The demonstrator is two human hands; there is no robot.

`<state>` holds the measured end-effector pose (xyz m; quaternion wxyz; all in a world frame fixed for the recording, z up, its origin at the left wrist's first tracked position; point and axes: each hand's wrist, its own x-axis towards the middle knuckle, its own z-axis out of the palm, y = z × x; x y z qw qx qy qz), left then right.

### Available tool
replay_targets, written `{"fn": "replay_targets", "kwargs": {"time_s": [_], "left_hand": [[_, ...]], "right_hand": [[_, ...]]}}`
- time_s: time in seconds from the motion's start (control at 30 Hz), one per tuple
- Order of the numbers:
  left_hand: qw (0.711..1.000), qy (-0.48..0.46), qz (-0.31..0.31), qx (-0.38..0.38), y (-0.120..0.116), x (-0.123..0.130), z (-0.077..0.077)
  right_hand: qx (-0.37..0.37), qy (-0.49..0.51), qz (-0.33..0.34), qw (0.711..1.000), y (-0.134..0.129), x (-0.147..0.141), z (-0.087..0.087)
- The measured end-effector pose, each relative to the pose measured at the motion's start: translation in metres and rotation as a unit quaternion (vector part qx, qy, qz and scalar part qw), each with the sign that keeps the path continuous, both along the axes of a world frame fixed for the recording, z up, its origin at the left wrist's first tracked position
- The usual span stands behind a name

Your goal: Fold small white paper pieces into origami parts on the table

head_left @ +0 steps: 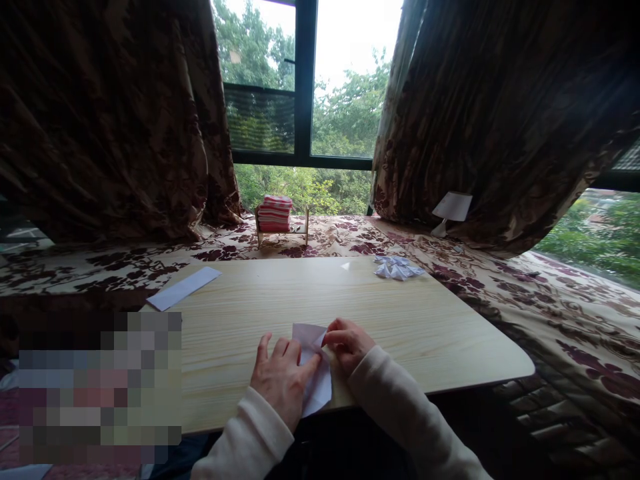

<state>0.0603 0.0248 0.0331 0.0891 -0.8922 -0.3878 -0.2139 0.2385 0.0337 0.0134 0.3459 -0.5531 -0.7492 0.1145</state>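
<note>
A creased white sheet of paper [318,390] lies at the near edge of the wooden table, with folds showing across its upper part. My left hand [283,377] rests over its left side, fingers spread, the thumb pressing on the paper. At the sheet's upper right edge, my right hand [349,343] pinches the paper between thumb and index finger. Part of the sheet is hidden under my left hand. Both of my forearms wear pale long sleeves.
The light wooden table [240,293] bears a flat stack of white paper strips [185,288] at far left and a pile of folded white paper pieces [397,268] at far right. Behind stand a small rack [283,232] with pink striped cloths [275,215] and a white lamp [453,207].
</note>
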Motion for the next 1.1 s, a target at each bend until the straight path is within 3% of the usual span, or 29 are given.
{"fn": "replay_targets", "kwargs": {"time_s": [0.47, 0.67, 0.9, 1.1], "left_hand": [[1.0, -0.023, 0.0, -0.011, 0.001, -0.003, -0.004], [1.0, -0.018, 0.001, -0.007, 0.002, -0.003, -0.005], [1.0, -0.017, -0.004, -0.013, 0.003, -0.002, -0.005], [1.0, -0.018, -0.002, -0.02, -0.006, -0.003, -0.001]], "right_hand": [[0.016, -0.023, 0.032, 0.999, 0.005, 0.001, -0.001], [0.069, -0.095, 0.023, 0.993, -0.009, 0.002, -0.005], [0.149, -0.235, 0.01, 0.96, -0.028, 0.003, -0.005], [0.13, -0.259, -0.001, 0.957, -0.033, -0.001, 0.004]]}}
